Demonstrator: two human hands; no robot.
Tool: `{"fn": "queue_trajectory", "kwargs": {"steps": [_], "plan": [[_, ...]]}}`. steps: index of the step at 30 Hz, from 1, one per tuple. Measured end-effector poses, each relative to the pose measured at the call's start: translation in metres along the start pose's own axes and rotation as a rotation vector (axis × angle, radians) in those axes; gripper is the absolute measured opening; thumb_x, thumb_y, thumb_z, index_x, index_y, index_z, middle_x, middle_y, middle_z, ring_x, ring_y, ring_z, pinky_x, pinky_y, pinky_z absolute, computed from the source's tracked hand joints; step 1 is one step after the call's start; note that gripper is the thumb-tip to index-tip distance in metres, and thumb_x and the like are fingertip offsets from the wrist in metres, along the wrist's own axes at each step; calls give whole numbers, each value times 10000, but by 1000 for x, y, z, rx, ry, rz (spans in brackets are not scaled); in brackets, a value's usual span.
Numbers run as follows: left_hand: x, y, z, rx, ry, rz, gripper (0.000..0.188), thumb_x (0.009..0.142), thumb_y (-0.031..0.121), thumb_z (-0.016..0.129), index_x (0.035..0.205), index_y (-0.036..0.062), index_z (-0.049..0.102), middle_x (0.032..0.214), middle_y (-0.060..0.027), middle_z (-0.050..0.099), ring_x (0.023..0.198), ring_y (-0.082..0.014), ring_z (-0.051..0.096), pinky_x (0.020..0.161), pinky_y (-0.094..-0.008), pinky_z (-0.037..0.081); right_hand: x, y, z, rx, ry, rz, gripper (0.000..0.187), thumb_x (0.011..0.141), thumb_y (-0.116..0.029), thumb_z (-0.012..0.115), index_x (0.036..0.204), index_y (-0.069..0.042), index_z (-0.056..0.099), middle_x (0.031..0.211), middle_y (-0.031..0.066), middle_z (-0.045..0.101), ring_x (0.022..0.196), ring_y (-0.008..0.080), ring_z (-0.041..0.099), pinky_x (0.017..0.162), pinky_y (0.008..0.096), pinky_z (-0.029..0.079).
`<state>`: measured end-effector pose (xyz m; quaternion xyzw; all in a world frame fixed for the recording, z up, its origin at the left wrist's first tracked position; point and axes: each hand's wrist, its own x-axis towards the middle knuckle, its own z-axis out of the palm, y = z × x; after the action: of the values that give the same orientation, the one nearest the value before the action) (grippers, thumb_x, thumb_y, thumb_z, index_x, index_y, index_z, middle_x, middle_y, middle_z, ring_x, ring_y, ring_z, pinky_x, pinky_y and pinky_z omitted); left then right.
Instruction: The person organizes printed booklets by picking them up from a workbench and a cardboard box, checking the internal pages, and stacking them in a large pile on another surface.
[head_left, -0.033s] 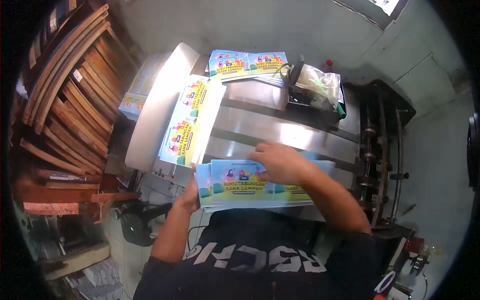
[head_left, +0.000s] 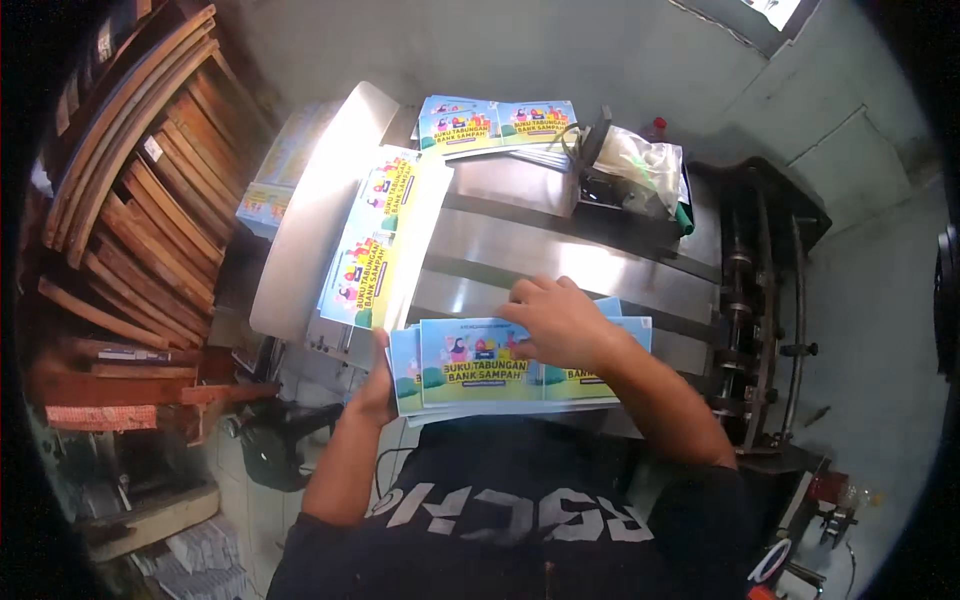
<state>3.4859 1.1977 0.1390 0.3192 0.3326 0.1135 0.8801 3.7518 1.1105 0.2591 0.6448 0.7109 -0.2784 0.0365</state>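
In front of my body lies a loose stack of printed cover sheets (head_left: pixel 408 372), light blue and green with cartoon figures and yellow lettering. My left hand (head_left: pixel 375 388) grips the stack's left edge, its fingers partly hidden underneath. A top printed sheet (head_left: pixel 480 390) lies a little to the right of those below, its corners not lined up with theirs. My right hand (head_left: pixel 562 325) is bent over this sheet's upper edge, thumb against its printed face and fingers curled beyond the edge. Another sheet's corner (head_left: pixel 608 308) sticks up behind my right wrist.
A slatted metal machine table (head_left: pixel 500 240) spreads beyond the stack. More printed sheets (head_left: pixel 372 270) lie at its left beside a curved white panel (head_left: pixel 320 215), others (head_left: pixel 498 128) at the back. A box with a plastic bag (head_left: pixel 635 175) stands back right, near rollers (head_left: pixel 738 300). Wooden frames (head_left: pixel 150 200) fill the left.
The top sheet, blurred at its right end before, now lies sharp and still, that end slightly further left. My right hand has barely shifted; my left hand keeps its hold.
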Motion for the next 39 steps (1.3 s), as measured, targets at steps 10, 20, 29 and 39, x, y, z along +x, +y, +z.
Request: {"fn": "queue_trajectory", "kwargs": {"steps": [10, 20, 29, 39], "plan": [[-19, 5, -3, 20, 120, -40, 658, 808, 291, 780, 1322, 11, 480, 1233, -140, 606, 1103, -265, 617, 948, -427, 516, -105, 39, 70, 585, 1013, 531, 836, 786, -196, 768, 1452, 11, 308, 1427, 234, 420, 1315, 334, 423, 1090, 440, 331], [-6, -5, 3, 301, 172, 50, 404, 831, 117, 727, 1186, 0, 572, 1096, -91, 655, 987, -201, 638, 887, -357, 511, -92, 70, 135, 1419, 606, 531, 1148, 682, -251, 864, 1516, 5, 117, 1385, 227, 465, 1281, 318, 461, 1057, 412, 389], [-4, 6, 6, 506, 67, 522, 940, 658, 21, 842, 1444, 1, 327, 1261, -92, 563, 1162, -202, 544, 989, -359, 460, -107, 54, 147, 1277, 942, 206, 1131, 686, -135, 842, 1543, -91, 105, 1480, 218, 369, 1339, 320, 407, 1073, 468, 376], [10, 2, -7, 581, 6, 453, 989, 635, -7, 844, 1464, 51, 306, 1272, -71, 541, 1151, -197, 538, 978, -363, 465, -100, 52, 150, 1356, 977, -23, 1267, 620, -451, 858, 1534, -38, 84, 1564, 217, 187, 1434, 313, 228, 1161, 459, 193]]}}
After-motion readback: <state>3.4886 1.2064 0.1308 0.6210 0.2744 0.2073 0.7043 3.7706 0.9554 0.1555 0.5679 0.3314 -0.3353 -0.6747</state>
